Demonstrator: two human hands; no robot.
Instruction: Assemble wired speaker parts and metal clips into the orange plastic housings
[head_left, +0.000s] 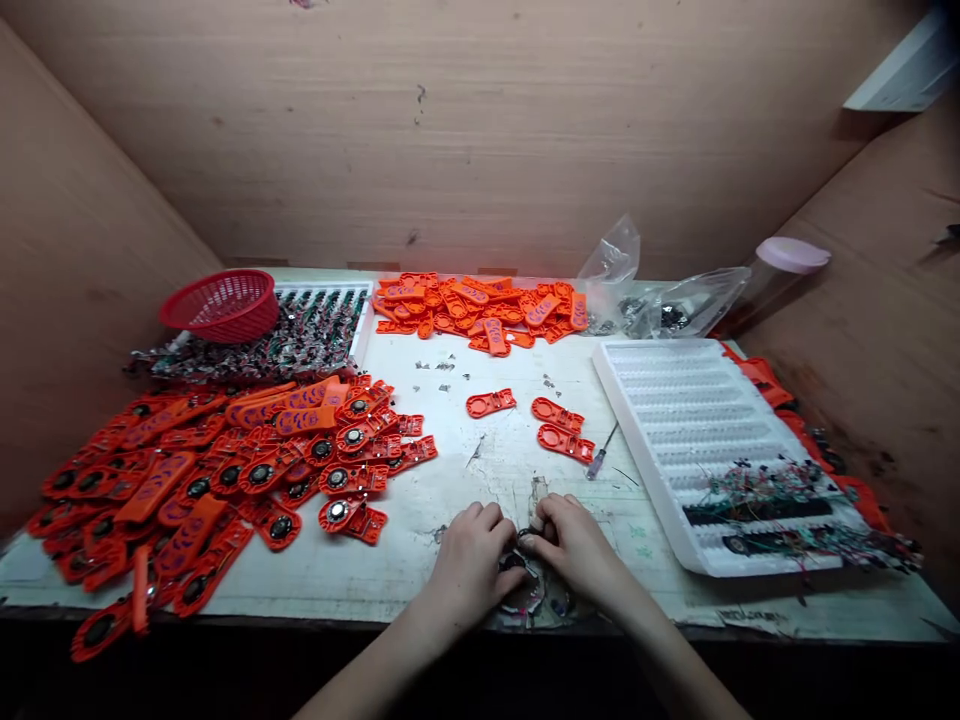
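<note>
Our two forearms (379, 655) lie nearest, coming up over the table's (427, 470) near edge to a small dark part. We have the part (523, 541) between our hands, just above the table: our left hand (469, 560) grasps it with curled fingers and thumb, and our right hand (576, 545) pinches it from the other side. Our fingers cover most of it, so we cannot tell its shape. A pale round thing (535, 598) lies just below the part, partly hidden by our left thumb.

Beyond the part we have three loose orange shells (490, 403), one to its left and two to its right, with a screwdriver (598, 463) near that pair. Well left of the part spreads a big heap (225, 475), many of its shells bearing round dark discs; behind that heap, a red basket (225, 308) sits over a crowded tray (365, 325). Straight past the part, at the back, is a second heap (480, 308), with clear bags (613, 262) right of it. Well right of the part stands our white tray (660, 430), wired boards (780, 508) across its near end, and a pink-lidded jar (793, 254) behind.
</note>
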